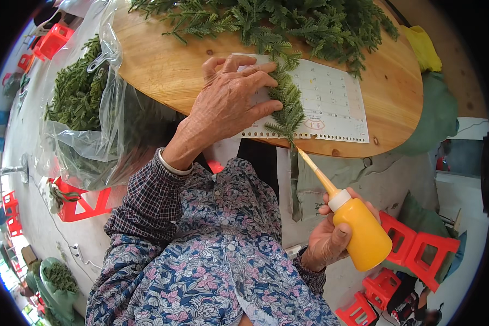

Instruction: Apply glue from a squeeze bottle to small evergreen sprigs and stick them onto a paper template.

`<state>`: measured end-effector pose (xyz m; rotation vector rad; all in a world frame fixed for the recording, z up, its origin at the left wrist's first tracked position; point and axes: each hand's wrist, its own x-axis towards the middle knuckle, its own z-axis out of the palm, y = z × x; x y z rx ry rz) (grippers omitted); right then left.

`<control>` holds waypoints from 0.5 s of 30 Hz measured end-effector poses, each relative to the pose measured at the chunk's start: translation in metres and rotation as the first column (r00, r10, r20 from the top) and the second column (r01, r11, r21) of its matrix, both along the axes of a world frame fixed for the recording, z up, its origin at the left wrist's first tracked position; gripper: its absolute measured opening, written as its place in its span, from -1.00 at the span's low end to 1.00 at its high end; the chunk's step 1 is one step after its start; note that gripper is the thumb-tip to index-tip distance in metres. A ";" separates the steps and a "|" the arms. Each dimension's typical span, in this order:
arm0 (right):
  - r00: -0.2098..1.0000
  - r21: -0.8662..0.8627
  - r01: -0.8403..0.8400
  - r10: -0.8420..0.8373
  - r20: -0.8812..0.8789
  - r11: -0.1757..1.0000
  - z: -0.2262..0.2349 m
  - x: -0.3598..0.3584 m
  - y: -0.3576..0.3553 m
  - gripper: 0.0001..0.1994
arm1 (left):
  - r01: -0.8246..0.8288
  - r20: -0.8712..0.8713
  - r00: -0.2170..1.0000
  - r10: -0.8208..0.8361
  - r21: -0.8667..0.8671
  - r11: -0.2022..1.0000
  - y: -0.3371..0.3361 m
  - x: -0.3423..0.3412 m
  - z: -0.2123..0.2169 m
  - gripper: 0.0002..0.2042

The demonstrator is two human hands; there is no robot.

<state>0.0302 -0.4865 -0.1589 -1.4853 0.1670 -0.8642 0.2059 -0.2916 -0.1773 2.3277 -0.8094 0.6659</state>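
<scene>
On the wooden table my left hand [231, 98] lies with its fingers spread, the thumb and fingertips touching the edge of a green artificial fir sprig [289, 103]. The sprig rests on a white calendar sheet [334, 100] with punched holes along its near edge. Its stem end sticks out past the table's front edge. My right hand [331, 236] is closed around a yellow squeeze bottle [362, 233] with a white collar and a long tapered nozzle. The bottle is tilted, and the nozzle's tip meets the stem end or sits right beside it.
A heap of fir sprigs [309, 27] covers the far part of the table [394, 119]. To the left, a clear plastic bag [81, 146] holds more greenery near a red stool [84, 205]. Several red stools [418, 250] stand at the lower right, and yellow cloth [422, 49] hangs at the table's right edge.
</scene>
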 end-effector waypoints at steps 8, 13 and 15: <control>0.999 0.035 -0.020 0.019 0.030 0.999 -0.004 0.001 -0.010 -0.41 | 0.004 -0.025 1.000 -0.004 0.006 1.000 -0.006 0.001 -0.004 -0.68; 0.999 0.080 -0.024 0.022 0.025 0.996 -0.005 0.000 -0.013 -0.42 | 0.015 -0.032 0.999 -0.014 0.001 1.000 -0.007 0.001 -0.003 -0.69; 0.999 0.093 -0.038 0.035 0.034 0.995 -0.006 0.000 -0.017 -0.41 | 0.013 -0.025 1.000 -0.013 0.001 1.000 -0.008 0.002 -0.001 -0.70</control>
